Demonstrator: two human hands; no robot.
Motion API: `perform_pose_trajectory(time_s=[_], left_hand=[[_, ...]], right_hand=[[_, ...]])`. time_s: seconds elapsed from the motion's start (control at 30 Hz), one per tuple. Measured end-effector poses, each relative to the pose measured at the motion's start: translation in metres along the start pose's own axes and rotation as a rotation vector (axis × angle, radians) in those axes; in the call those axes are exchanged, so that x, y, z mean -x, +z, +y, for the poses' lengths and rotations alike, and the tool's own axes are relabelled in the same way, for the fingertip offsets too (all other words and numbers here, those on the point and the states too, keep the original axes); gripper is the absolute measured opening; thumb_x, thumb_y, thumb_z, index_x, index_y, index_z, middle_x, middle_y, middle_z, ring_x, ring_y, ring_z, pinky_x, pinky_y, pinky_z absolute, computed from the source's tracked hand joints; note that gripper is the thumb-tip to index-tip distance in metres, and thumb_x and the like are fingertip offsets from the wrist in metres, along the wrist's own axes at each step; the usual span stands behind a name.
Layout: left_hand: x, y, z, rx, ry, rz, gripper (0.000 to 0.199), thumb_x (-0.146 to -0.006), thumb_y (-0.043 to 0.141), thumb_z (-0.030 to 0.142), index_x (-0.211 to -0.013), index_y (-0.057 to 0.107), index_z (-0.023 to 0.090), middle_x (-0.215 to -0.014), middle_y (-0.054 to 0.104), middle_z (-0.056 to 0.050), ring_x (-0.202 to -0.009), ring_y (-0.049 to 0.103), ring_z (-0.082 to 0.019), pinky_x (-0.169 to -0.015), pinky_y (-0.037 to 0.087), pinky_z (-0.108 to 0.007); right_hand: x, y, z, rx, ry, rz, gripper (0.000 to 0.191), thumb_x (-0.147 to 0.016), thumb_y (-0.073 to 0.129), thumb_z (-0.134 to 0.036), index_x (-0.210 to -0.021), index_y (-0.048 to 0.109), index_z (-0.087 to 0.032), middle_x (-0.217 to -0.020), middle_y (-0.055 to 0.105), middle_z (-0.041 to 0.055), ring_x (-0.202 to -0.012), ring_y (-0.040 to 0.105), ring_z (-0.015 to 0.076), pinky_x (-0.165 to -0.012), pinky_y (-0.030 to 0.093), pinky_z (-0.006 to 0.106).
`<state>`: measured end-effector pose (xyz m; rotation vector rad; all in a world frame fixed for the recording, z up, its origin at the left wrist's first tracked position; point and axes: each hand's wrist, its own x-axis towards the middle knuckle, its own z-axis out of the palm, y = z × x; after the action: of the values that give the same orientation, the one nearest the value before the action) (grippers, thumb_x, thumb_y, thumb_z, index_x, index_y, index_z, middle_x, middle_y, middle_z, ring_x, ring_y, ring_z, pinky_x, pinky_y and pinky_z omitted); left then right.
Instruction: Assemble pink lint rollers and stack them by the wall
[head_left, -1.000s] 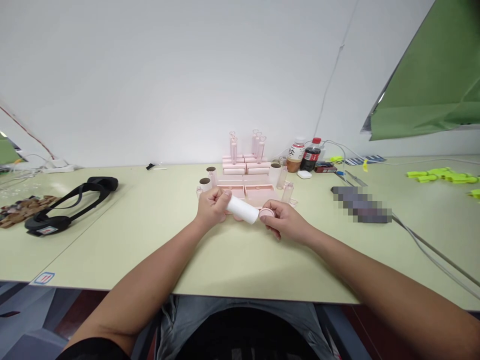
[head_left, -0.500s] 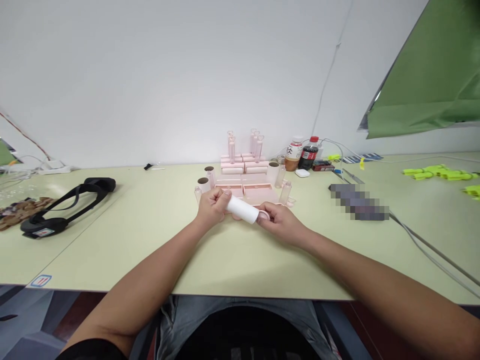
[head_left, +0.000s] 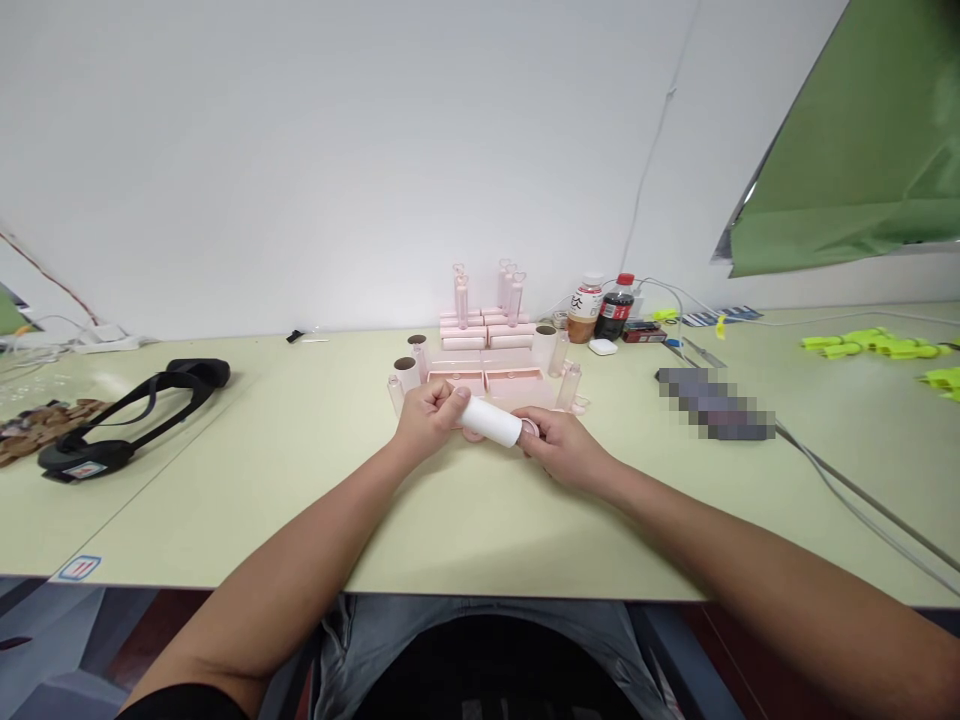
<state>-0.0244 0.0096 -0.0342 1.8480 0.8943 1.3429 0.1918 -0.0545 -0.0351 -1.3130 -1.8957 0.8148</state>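
Observation:
A white paper roll (head_left: 490,420) lies tilted between my hands, its right end lower. My left hand (head_left: 429,420) is closed around its left end. At the right end, my right hand (head_left: 564,445) is closed on a small pink round part (head_left: 531,427) that touches the roll's opening. Behind them are pink open boxes (head_left: 517,382), closed pink cases (head_left: 510,335) and clear pink tubes with heart-shaped tops (head_left: 515,298). Upright rolls with brown cores (head_left: 406,374) stand at the left of the boxes, and another roll (head_left: 544,345) is at the right.
Two drink bottles (head_left: 615,310) stand at the back right, beside a white case (head_left: 602,347). A pixelated dark object (head_left: 712,404) and cables lie at the right, with yellow-green pieces (head_left: 874,344) beyond. A black headset (head_left: 135,415) lies at the left.
The white roll has shifted slightly to the right with my left hand. My right hand still holds the pink part at the roll's end.

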Motion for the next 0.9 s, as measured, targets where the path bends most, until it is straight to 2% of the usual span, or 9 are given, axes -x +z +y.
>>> perform_pose_trajectory(time_s=[0.07, 0.17, 0.33, 0.4, 0.5, 0.63, 0.73, 0.9], left_hand=[[0.0, 0.001, 0.0, -0.015, 0.015, -0.021, 0.048, -0.084, 0.058, 0.048, -0.059, 0.028, 0.02, -0.056, 0.035, 0.005, -0.051, 0.033, -0.008, -0.046, 0.028, -0.022], [0.002, 0.003, 0.003, -0.065, 0.051, -0.036, 0.046, -0.084, 0.06, 0.044, -0.06, 0.028, 0.02, -0.06, 0.039, 0.004, -0.055, 0.035, -0.008, -0.051, 0.03, -0.023], [0.005, 0.005, 0.013, -0.177, 0.101, -0.003, 0.045, -0.081, 0.062, 0.042, -0.059, 0.029, 0.02, -0.062, 0.043, 0.004, -0.056, 0.036, -0.009, -0.052, 0.031, -0.024], [0.005, 0.005, 0.014, -0.178, 0.112, 0.041, 0.044, -0.081, 0.062, 0.041, -0.06, 0.03, 0.02, -0.064, 0.046, 0.003, -0.057, 0.039, -0.01, -0.053, 0.033, -0.024], [0.004, 0.002, 0.013, -0.142, 0.149, 0.092, 0.044, -0.082, 0.063, 0.039, -0.061, 0.029, 0.021, -0.065, 0.047, 0.003, -0.059, 0.041, -0.01, -0.054, 0.035, -0.024], [0.003, -0.001, 0.013, -0.105, 0.208, 0.125, 0.043, -0.083, 0.063, 0.038, -0.062, 0.029, 0.02, -0.069, 0.049, 0.002, -0.06, 0.042, -0.01, -0.055, 0.036, -0.024], [0.003, -0.001, 0.013, -0.061, 0.206, 0.125, 0.044, -0.083, 0.064, 0.039, -0.062, 0.03, 0.02, -0.072, 0.051, 0.001, -0.062, 0.044, -0.01, -0.057, 0.039, -0.025], [0.005, 0.002, 0.011, 0.024, 0.179, 0.085, 0.044, -0.081, 0.067, 0.041, -0.064, 0.032, 0.02, -0.081, 0.055, -0.001, -0.066, 0.048, -0.01, -0.057, 0.042, -0.024]], right_hand=[[0.0, 0.002, 0.001, -0.169, 0.102, -0.095, 0.033, -0.09, 0.052, -0.035, -0.118, 0.062, -0.022, -0.078, 0.065, 0.0009, -0.052, 0.06, 0.0124, -0.048, 0.048, 0.025], [-0.002, 0.005, 0.001, -0.438, 0.245, -0.191, 0.036, -0.089, 0.056, -0.036, -0.122, 0.06, -0.024, -0.083, 0.065, 0.0024, -0.058, 0.067, 0.0135, -0.05, 0.056, 0.025], [-0.005, 0.001, -0.003, -0.788, 0.43, -0.197, 0.032, -0.084, 0.058, -0.014, -0.115, 0.064, -0.016, -0.09, 0.071, 0.0074, -0.065, 0.07, 0.0142, -0.056, 0.061, 0.025], [-0.006, -0.004, -0.004, -0.915, 0.438, -0.202, 0.039, -0.081, 0.052, -0.004, -0.117, 0.063, -0.013, -0.097, 0.072, 0.011, -0.075, 0.073, 0.0166, -0.066, 0.063, 0.028], [-0.006, -0.011, -0.005, -1.045, 0.404, -0.223, 0.042, -0.084, 0.045, -0.001, -0.121, 0.061, -0.011, -0.108, 0.072, 0.0155, -0.089, 0.073, 0.0197, -0.079, 0.062, 0.031], [-0.006, -0.014, -0.008, -1.089, 0.385, -0.145, 0.03, -0.093, 0.042, -0.008, -0.114, 0.063, -0.009, -0.106, 0.073, 0.0167, -0.091, 0.074, 0.0205, -0.078, 0.062, 0.029], [-0.006, -0.013, -0.01, -1.084, 0.385, -0.096, 0.027, -0.096, 0.046, -0.012, -0.117, 0.062, -0.011, -0.106, 0.073, 0.0145, -0.089, 0.074, 0.0191, -0.075, 0.063, 0.028], [-0.006, -0.013, -0.004, -1.062, 0.351, -0.077, 0.039, -0.092, 0.058, -0.016, -0.131, 0.054, -0.018, -0.115, 0.07, 0.013, -0.095, 0.073, 0.02, -0.079, 0.063, 0.03]])
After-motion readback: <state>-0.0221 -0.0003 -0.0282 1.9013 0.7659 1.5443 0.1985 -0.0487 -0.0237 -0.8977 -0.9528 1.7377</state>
